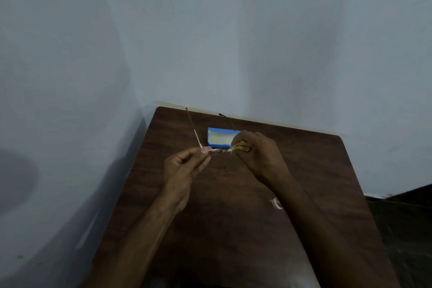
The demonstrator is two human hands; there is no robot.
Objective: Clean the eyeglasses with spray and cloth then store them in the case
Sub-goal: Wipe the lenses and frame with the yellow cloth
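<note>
1. The left hand (184, 166), at centre frame, pinches the eyeglasses (217, 150) between thumb and forefinger at their left end, near the hinge. I judge this grip keeps skin off the glass and steadies the frame.
2. The eyeglasses are held in the air above the table (222, 213), between the two hands. Both temples are unfolded and point toward the upper part of the frame, away from the wearer, so the lenses are free to be rubbed.
3. The right hand (254, 154), just right of centre, has its fingers curled round a yellow cloth (240, 147) and presses it against the right end of the eyeglasses. I read this as the wiping step.
4. The case (219, 137), blue with a pale lining, lies open on the table just behind the hands. It seems set there so the eyeglasses need only a short move once wiped. Storing is not yet done.
5. A pale object (277, 203) shows beside the right forearm. I cannot tell whether it is the spray.
</note>
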